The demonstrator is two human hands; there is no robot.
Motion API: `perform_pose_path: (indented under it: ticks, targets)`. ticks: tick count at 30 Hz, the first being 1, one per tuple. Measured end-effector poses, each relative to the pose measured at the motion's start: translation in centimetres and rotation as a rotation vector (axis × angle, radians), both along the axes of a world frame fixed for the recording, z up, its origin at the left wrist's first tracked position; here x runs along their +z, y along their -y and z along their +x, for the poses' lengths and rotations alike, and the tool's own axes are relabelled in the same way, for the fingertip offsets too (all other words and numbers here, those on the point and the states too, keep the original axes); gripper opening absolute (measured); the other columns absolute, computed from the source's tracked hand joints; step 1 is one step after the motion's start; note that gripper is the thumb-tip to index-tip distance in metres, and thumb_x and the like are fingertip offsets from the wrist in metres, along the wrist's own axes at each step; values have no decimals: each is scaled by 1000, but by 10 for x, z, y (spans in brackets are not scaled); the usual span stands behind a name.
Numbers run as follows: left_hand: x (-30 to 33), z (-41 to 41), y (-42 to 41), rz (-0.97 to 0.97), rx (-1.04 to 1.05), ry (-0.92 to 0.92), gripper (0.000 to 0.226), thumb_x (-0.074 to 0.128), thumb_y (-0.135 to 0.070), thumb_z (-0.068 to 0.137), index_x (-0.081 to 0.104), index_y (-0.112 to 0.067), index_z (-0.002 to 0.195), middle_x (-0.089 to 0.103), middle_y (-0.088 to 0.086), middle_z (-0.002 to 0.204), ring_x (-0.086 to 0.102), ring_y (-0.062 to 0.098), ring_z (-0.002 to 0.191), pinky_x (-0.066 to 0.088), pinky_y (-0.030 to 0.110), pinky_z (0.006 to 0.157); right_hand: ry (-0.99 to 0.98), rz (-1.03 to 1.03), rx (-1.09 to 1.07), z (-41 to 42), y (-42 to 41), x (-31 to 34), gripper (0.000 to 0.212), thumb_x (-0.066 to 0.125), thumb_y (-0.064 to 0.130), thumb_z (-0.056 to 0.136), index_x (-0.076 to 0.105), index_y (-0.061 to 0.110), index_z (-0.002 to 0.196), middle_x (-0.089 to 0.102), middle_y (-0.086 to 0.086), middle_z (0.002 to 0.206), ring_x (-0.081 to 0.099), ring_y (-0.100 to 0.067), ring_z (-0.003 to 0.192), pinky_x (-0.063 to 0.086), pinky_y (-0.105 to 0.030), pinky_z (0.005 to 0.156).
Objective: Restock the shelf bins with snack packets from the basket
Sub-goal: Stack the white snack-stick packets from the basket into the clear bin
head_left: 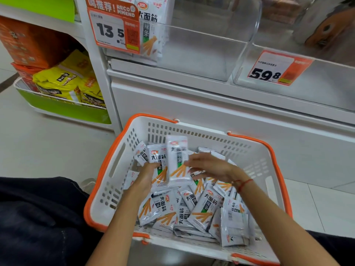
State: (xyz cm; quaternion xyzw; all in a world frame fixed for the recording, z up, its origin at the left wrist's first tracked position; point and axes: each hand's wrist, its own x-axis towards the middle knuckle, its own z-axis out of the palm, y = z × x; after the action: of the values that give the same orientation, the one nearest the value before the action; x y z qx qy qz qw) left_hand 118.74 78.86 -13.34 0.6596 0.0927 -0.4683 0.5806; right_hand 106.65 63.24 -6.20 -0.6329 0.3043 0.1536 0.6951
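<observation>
**While both hands work inside the basket**

I see my left hand [147, 172] gripping upright snack packets [177, 160] above the heap in the white basket [117, 169]; my right hand [208, 166] touches them, fingers spread. One clear shelf bin [201, 47] holds few packets.

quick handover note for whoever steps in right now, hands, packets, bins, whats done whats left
Left hand: grips a small stack of upright snack packets over the basket.
Right hand: fingers spread, touching the front packet of that stack; no firm grip visible.
Basket: on the floor before the shelf, holding many loose packets.
Clear bin with the 13.5 price tag: a few matching packets stand at its left end; the rest looks bare.
Left to do: carry this stack up to the bin, then keep moving packets.
</observation>
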Motion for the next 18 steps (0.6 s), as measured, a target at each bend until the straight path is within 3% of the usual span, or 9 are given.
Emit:
perform_pose_path:
  ticks: [3, 6, 9, 11, 13, 16, 18]
  targets:
    - [12, -6, 1, -71, 111, -69, 23, 44, -19, 90, 61, -8, 98, 64, 20, 95, 59, 30, 86, 47, 37, 81, -22, -230, 77, 16, -28, -19, 16, 59, 17, 93, 58, 7, 80, 59, -5, 75, 60, -11, 68, 58, -23, 66]
    - [14, -5, 6, -105, 173, -65, 33, 43, -29, 82, 59, -8, 102, 61, 20, 101, 57, 30, 90, 45, 44, 90, 46, -489, -11, 18, -42, -38, 16, 66, 22, 89, 62, 7, 91, 62, -5, 75, 66, -21, 66, 59, -36, 73]
    - [20, -8, 8, -118, 148, -71, 24, 40, -21, 89, 59, -7, 92, 62, 17, 89, 57, 28, 77, 45, 34, 72, 105, -568, -178, 16, -51, -43, 19, 72, 25, 83, 63, 11, 93, 65, -2, 69, 68, -23, 65, 58, -42, 73]
    - [19, -8, 11, -97, 101, -55, 16, 44, -17, 88, 57, -8, 88, 59, 14, 85, 54, 26, 73, 42, 32, 70, 113, -573, -217, 17, -54, -44, 19, 72, 26, 84, 63, 12, 92, 67, -6, 76, 68, -22, 66, 58, -44, 72]
    - [18, -6, 12, -91, 71, -18, 30, 52, -22, 82, 57, -3, 105, 61, 18, 98, 58, 29, 83, 45, 36, 77, 82, -585, -214, 17, -55, -44, 22, 69, 30, 85, 60, 14, 98, 67, -8, 89, 67, -23, 75, 57, -43, 74]
    - [5, -1, 17, -116, 30, 15, 85, 64, -43, 45, 54, -7, 122, 55, 18, 127, 53, 35, 115, 42, 47, 99, 3, -471, -171, 19, -50, -31, 46, 59, 34, 91, 44, 16, 130, 57, -7, 117, 58, -19, 96, 46, -33, 82]
    - [23, -4, 19, -172, 10, 27, 82, 62, -47, 47, 57, -7, 118, 54, 17, 129, 53, 35, 116, 42, 47, 100, 18, -348, -101, 21, -47, -11, 53, 52, 29, 96, 30, 17, 142, 50, -5, 127, 52, -15, 103, 40, -23, 85]
